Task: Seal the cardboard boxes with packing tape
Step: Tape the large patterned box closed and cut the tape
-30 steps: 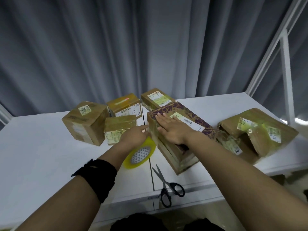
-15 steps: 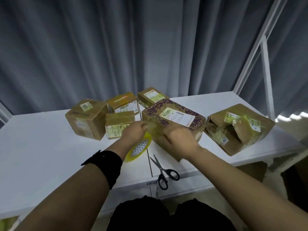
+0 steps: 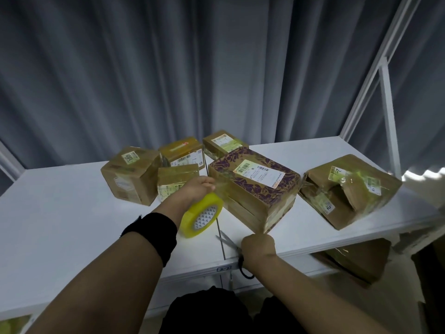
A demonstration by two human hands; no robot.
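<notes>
Shifted right hand from box to scissors, fingers curled round handles; gripping tape roll in left hand fingers. Probably cutting next.

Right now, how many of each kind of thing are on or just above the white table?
Cardboard boxes: 6
Packing tape roll: 1
Scissors: 1
Total: 8
</notes>
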